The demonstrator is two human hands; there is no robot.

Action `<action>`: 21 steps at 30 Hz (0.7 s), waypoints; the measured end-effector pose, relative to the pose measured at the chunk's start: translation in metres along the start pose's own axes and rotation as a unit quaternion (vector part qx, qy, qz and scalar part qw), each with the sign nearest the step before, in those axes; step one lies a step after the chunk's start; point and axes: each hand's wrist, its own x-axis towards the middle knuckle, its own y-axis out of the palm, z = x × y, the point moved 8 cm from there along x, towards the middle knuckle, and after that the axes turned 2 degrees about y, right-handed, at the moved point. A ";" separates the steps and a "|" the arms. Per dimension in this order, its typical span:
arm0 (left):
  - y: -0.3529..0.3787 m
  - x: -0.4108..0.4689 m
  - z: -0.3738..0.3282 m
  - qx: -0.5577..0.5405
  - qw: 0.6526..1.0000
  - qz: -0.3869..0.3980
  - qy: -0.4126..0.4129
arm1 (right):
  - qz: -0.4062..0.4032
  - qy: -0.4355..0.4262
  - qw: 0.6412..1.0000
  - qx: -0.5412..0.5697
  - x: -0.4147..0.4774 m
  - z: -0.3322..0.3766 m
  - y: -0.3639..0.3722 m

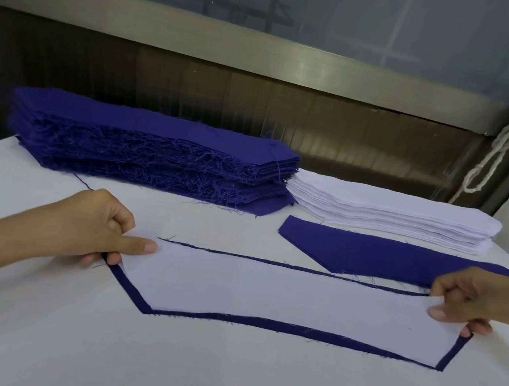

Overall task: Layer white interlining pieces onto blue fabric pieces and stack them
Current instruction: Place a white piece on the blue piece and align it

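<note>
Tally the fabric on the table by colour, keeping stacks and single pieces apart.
Blue stack: 1
White stack: 1
Single blue pieces: 2, the bare blue piece and the blue piece under the interlining
Single white interlining piece: 1
Total: 5

The interlining piece is plain white, rimmed by the deep blue of the fabric piece beneath it. Behind the interlining piece, the frayed stack is the same deep blue, the second stack plain white, the single piece solid blue. The table cover is off-white.
</note>
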 end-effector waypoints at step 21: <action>-0.043 0.009 0.033 0.114 0.990 -0.067 -0.047 | -0.059 0.070 0.995 -0.039 -0.028 0.010 -0.011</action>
